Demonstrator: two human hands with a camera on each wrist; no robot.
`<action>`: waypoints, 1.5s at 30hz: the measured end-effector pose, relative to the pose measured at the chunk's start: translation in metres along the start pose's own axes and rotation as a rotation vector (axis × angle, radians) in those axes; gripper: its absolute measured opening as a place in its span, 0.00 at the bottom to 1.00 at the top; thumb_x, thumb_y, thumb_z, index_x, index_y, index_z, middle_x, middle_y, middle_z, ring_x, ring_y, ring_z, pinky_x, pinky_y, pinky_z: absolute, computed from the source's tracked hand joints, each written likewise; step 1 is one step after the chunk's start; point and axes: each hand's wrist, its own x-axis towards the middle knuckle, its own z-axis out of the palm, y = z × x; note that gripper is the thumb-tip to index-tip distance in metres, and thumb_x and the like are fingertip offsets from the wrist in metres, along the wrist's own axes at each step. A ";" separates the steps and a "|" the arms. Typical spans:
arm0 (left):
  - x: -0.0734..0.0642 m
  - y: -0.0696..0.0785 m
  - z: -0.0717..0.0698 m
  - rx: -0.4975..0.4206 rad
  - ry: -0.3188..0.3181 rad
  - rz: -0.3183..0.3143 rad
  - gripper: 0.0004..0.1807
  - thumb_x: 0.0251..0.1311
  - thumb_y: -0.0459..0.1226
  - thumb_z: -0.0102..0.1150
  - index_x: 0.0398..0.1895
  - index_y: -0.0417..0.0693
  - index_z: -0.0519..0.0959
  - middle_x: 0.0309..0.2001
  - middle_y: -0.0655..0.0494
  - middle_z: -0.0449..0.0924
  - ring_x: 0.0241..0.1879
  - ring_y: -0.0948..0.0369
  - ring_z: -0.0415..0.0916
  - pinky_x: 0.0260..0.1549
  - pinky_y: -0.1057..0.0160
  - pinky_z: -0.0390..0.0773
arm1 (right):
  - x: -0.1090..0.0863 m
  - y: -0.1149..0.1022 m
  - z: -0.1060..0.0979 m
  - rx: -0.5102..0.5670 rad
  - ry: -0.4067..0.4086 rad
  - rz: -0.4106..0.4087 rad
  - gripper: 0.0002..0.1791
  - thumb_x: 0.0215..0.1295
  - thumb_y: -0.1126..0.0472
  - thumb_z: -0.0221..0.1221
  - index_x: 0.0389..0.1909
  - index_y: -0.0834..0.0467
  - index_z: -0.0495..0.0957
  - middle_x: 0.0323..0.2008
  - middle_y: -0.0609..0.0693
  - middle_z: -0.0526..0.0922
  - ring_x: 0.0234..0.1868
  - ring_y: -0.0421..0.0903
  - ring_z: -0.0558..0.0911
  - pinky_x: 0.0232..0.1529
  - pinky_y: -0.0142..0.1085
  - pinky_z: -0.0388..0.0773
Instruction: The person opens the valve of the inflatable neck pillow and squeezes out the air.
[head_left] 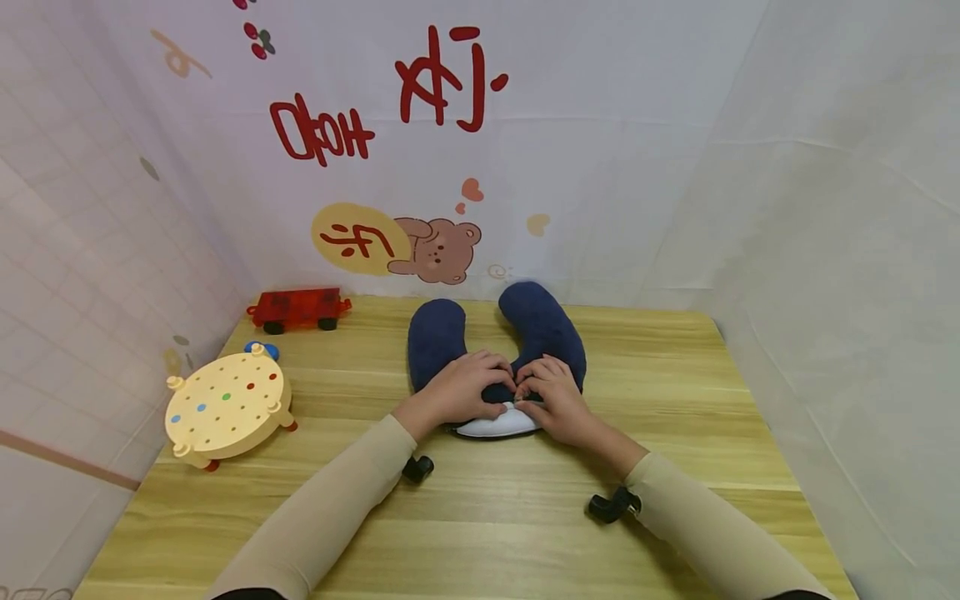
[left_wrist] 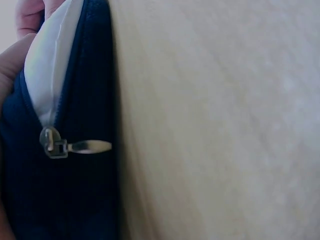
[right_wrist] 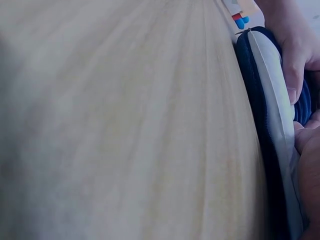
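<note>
The rim of the unzipped cover on the neck pillow point(head_left: 542, 327) appears to be being worked around its filling, with cloth gripped between bent fingers and thumb by both the left hand point(head_left: 467, 388) and the right hand point(head_left: 558, 402). For the next move, a steady hold on both edges seems called for, so that the white inner cushion point(head_left: 497, 424) is not snagged by the zip slider point(left_wrist: 50, 142). The navy, U-shaped pillow is laid on the wooden table point(head_left: 495, 521), its prongs pointed towards the wall, and white is shown through the parted seam.
</note>
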 end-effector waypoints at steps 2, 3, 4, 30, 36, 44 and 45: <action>0.000 0.000 0.000 -0.001 0.002 -0.001 0.16 0.70 0.53 0.75 0.58 0.66 0.89 0.66 0.66 0.78 0.68 0.61 0.73 0.66 0.53 0.77 | 0.000 -0.001 0.000 0.007 -0.005 0.007 0.09 0.68 0.60 0.77 0.37 0.50 0.85 0.54 0.48 0.83 0.65 0.56 0.78 0.79 0.67 0.53; 0.000 0.000 0.000 -0.007 0.003 -0.002 0.16 0.70 0.53 0.76 0.58 0.66 0.89 0.66 0.66 0.78 0.68 0.61 0.73 0.66 0.53 0.77 | 0.001 -0.001 -0.001 0.008 -0.010 0.012 0.08 0.68 0.60 0.77 0.37 0.50 0.85 0.54 0.48 0.83 0.65 0.56 0.78 0.80 0.66 0.53; 0.000 0.000 0.000 -0.012 0.004 -0.002 0.16 0.70 0.52 0.76 0.57 0.66 0.89 0.66 0.66 0.78 0.68 0.61 0.73 0.66 0.53 0.77 | 0.000 -0.002 -0.001 0.009 -0.016 0.018 0.08 0.69 0.60 0.76 0.37 0.50 0.85 0.54 0.48 0.83 0.65 0.57 0.77 0.80 0.66 0.53; -0.001 -0.003 0.004 -0.058 0.002 -0.003 0.15 0.70 0.51 0.76 0.56 0.64 0.90 0.65 0.65 0.79 0.67 0.60 0.73 0.69 0.53 0.74 | 0.000 0.004 0.004 0.067 -0.026 0.005 0.08 0.71 0.62 0.74 0.37 0.49 0.83 0.52 0.46 0.83 0.63 0.56 0.78 0.77 0.70 0.55; -0.001 -0.005 0.005 -0.103 -0.012 -0.006 0.15 0.70 0.50 0.76 0.56 0.63 0.90 0.65 0.65 0.78 0.68 0.60 0.72 0.71 0.52 0.72 | 0.002 0.001 0.001 0.094 -0.052 0.020 0.08 0.71 0.62 0.75 0.37 0.50 0.84 0.52 0.48 0.83 0.63 0.56 0.79 0.79 0.68 0.54; -0.001 -0.007 0.004 -0.138 -0.011 0.014 0.15 0.70 0.49 0.77 0.56 0.61 0.90 0.65 0.62 0.79 0.67 0.58 0.72 0.72 0.51 0.71 | 0.003 0.000 0.001 0.129 -0.069 0.033 0.08 0.72 0.62 0.74 0.37 0.50 0.83 0.52 0.47 0.82 0.63 0.56 0.78 0.80 0.68 0.53; -0.002 -0.007 0.004 -0.144 -0.010 0.016 0.15 0.69 0.48 0.77 0.56 0.60 0.90 0.64 0.62 0.79 0.67 0.58 0.72 0.72 0.50 0.71 | 0.002 0.000 0.001 0.135 -0.071 0.033 0.08 0.72 0.62 0.74 0.38 0.50 0.83 0.52 0.47 0.82 0.64 0.56 0.78 0.79 0.69 0.53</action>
